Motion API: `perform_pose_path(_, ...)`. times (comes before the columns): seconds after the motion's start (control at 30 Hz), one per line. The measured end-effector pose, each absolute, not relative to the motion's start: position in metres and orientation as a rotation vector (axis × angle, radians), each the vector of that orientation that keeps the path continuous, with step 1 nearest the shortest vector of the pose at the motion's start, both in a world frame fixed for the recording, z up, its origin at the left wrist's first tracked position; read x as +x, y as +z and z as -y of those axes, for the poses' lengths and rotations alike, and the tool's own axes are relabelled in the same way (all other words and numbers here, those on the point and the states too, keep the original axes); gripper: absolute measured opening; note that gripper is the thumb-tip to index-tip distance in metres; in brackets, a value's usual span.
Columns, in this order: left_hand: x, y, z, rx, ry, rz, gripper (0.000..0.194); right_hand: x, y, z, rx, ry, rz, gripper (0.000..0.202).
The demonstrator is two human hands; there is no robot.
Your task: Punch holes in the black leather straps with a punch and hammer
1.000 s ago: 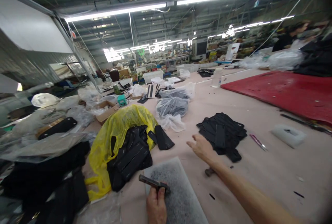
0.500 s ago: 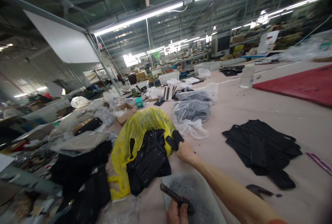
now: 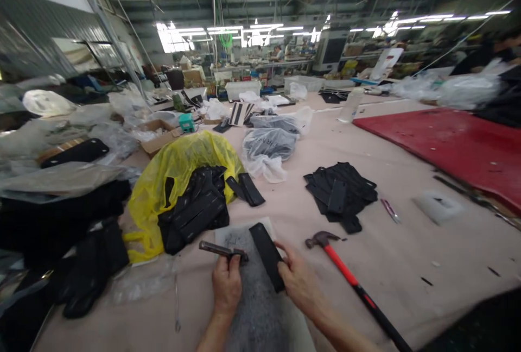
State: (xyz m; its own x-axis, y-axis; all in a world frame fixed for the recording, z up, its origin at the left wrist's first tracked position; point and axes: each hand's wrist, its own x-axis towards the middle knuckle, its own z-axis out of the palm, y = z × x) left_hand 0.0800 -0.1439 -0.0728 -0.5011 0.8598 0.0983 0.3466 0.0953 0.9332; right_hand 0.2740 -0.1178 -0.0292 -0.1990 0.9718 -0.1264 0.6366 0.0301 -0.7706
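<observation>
My left hand grips a dark metal tool above the left part of a worn grey slab. Between the fingers of my right hand is a flat black strip, tilted over the same slab. Left of the slab, a yellow plastic bag lies open around a heap of black pieces. Two more black strips rest at the bag's right edge. A hammer with a red and black handle lies right of my right hand.
A pile of black pieces lies to the right, near a pink tool. Clear bags sit behind the slab. A red board covers the back right. Bags and dark cloth crowd the left.
My right hand has come back from beside the yellow bag to the slab, bringing a black strip. The view has turned right and down, showing the whole hammer and more of my left hand.
</observation>
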Motion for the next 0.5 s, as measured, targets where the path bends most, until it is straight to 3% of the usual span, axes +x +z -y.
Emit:
perform_pose_path(0.23,0.081,-0.072,0.149,1.208,1.418,-1.939,0.034,0.283,-0.045,0.177,-1.717,1.063,1.978,0.052)
perform_pose_path(0.5,0.083,-0.068,0.151,1.269,1.39,-1.907,0.033,0.28,-0.01,0.165,-1.819,0.543,2.347,0.038)
